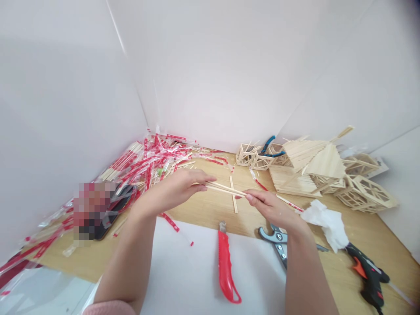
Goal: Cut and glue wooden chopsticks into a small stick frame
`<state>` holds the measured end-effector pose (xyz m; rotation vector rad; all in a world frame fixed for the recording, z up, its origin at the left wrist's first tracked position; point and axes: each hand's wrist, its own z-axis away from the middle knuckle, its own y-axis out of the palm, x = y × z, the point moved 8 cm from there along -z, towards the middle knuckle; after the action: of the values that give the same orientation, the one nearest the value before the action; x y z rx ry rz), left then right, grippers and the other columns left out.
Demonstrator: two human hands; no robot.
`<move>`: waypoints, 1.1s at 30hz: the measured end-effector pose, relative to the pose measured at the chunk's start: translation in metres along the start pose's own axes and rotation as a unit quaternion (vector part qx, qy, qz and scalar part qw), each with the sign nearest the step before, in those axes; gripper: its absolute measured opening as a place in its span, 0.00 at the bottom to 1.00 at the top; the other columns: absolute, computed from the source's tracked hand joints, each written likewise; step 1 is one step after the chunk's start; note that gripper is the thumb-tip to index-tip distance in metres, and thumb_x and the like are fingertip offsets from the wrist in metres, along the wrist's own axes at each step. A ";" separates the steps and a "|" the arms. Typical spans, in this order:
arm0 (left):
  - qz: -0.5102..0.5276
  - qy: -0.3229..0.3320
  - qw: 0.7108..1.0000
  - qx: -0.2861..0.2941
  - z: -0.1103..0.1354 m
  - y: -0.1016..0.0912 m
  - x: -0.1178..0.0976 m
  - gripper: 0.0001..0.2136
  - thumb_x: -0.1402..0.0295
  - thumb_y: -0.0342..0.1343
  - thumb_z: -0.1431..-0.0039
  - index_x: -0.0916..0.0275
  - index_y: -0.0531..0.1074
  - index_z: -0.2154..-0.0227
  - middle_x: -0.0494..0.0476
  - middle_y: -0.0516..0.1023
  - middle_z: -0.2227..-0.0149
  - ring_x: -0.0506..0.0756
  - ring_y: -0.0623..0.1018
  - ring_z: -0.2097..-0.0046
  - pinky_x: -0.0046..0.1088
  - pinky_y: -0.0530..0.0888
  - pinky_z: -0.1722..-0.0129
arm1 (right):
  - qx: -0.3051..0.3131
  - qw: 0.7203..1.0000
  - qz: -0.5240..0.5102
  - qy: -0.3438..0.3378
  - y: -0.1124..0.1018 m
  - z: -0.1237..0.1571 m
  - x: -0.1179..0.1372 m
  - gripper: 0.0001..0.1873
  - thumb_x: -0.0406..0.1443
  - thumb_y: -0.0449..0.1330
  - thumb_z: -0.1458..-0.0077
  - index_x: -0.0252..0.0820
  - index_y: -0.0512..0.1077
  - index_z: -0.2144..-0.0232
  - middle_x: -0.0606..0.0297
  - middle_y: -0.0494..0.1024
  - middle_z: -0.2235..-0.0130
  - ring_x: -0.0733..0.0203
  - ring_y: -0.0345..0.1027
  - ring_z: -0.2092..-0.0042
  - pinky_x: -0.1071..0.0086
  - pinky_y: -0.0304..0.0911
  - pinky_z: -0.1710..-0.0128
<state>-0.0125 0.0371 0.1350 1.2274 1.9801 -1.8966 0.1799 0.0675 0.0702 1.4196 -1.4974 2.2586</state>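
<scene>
Between my two hands stretches a pair of pale wooden chopsticks (225,188), lying nearly side by side and slightly apart in the middle. My left hand (188,183) is closed on their left ends, while my right hand (267,203) pinches the right ends between thumb and fingers. Another light wooden chopstick piece (233,197) rests on the table just below and behind them. Nearer to me, a red-handled knife (225,264) lies on a white sheet (183,271). Grey-blue cutting pliers (277,240) are partly hidden under my right forearm.
Red-and-clear wrappers (151,164) and chopsticks pile up at the left, near a dark phone-like object (113,216). Wooden lattice frames (364,192) and blue-handled pliers (269,146) stand at the back right. White tissue (328,223) and a black glue gun (369,275) lie right.
</scene>
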 end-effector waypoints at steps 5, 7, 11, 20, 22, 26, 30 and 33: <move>0.016 -0.018 1.000 0.007 0.002 0.001 0.006 0.14 0.67 0.49 0.42 0.54 0.73 0.55 0.53 0.78 0.58 0.53 0.75 0.57 0.25 0.69 0.57 | 0.005 1.000 -0.010 -0.001 0.001 0.000 0.001 0.24 0.49 0.46 0.42 0.46 0.70 0.52 0.60 0.75 0.55 0.54 0.66 0.56 0.64 0.59 0.56; 0.034 -0.029 0.999 0.018 0.001 0.003 0.010 0.14 0.67 0.49 0.42 0.54 0.74 0.55 0.53 0.78 0.60 0.53 0.76 0.58 0.25 0.70 0.59 | 0.012 1.000 -0.017 0.000 0.001 -0.001 0.002 0.24 0.49 0.46 0.42 0.46 0.70 0.52 0.60 0.75 0.56 0.55 0.66 0.56 0.64 0.59 0.56; 0.165 -0.045 0.985 0.005 -0.004 0.001 0.020 0.14 0.66 0.55 0.47 0.58 0.75 0.57 0.57 0.77 0.58 0.55 0.76 0.59 0.27 0.72 0.60 | 0.005 0.999 -0.035 -0.003 -0.001 -0.001 0.002 0.24 0.49 0.45 0.42 0.44 0.72 0.55 0.62 0.74 0.63 0.59 0.64 0.63 0.68 0.59 0.61; 0.497 -0.016 0.858 -0.128 -0.026 0.008 0.029 0.17 0.70 0.64 0.57 0.61 0.76 0.60 0.62 0.77 0.56 0.59 0.76 0.56 0.34 0.72 0.55 | -0.023 0.967 -0.252 -0.012 0.015 -0.015 -0.001 0.23 0.49 0.47 0.42 0.39 0.71 0.59 0.70 0.51 0.77 0.68 0.43 0.75 0.72 0.42 0.76; 0.525 -0.011 0.838 -0.149 -0.030 0.016 0.026 0.14 0.69 0.64 0.55 0.62 0.77 0.62 0.62 0.78 0.59 0.60 0.76 0.56 0.37 0.71 0.54 | -0.012 0.951 -0.308 -0.019 0.025 -0.020 0.001 0.22 0.49 0.49 0.43 0.37 0.71 0.60 0.71 0.50 0.77 0.68 0.42 0.76 0.72 0.40 0.77; 0.581 -0.017 0.793 -0.182 -0.034 0.028 0.027 0.12 0.67 0.62 0.53 0.62 0.77 0.64 0.59 0.79 0.68 0.57 0.78 0.63 0.37 0.74 0.58 | 0.030 0.916 -0.398 -0.030 0.041 -0.026 0.004 0.21 0.48 0.51 0.44 0.37 0.71 0.60 0.72 0.50 0.78 0.70 0.40 0.77 0.71 0.38 0.78; 0.616 -0.025 0.764 -0.191 -0.035 0.034 0.029 0.08 0.67 0.61 0.51 0.63 0.77 0.67 0.55 0.77 0.72 0.53 0.78 0.67 0.35 0.75 0.60 | 0.053 0.904 -0.422 -0.036 0.045 -0.026 0.005 0.22 0.46 0.50 0.42 0.36 0.69 0.54 0.72 0.52 0.78 0.71 0.41 0.77 0.71 0.38 0.77; 0.620 -0.040 0.761 -0.188 -0.037 0.038 0.030 0.08 0.67 0.61 0.52 0.63 0.76 0.68 0.54 0.77 0.73 0.52 0.77 0.67 0.35 0.75 0.60 | 0.058 0.904 -0.422 -0.035 0.043 -0.025 0.005 0.23 0.46 0.50 0.42 0.36 0.68 0.52 0.72 0.53 0.77 0.71 0.42 0.77 0.72 0.37 0.78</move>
<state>0.0067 0.0783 0.0948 1.6107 0.8618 -0.7818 0.1390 0.0617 0.0419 1.7316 -0.5431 1.7535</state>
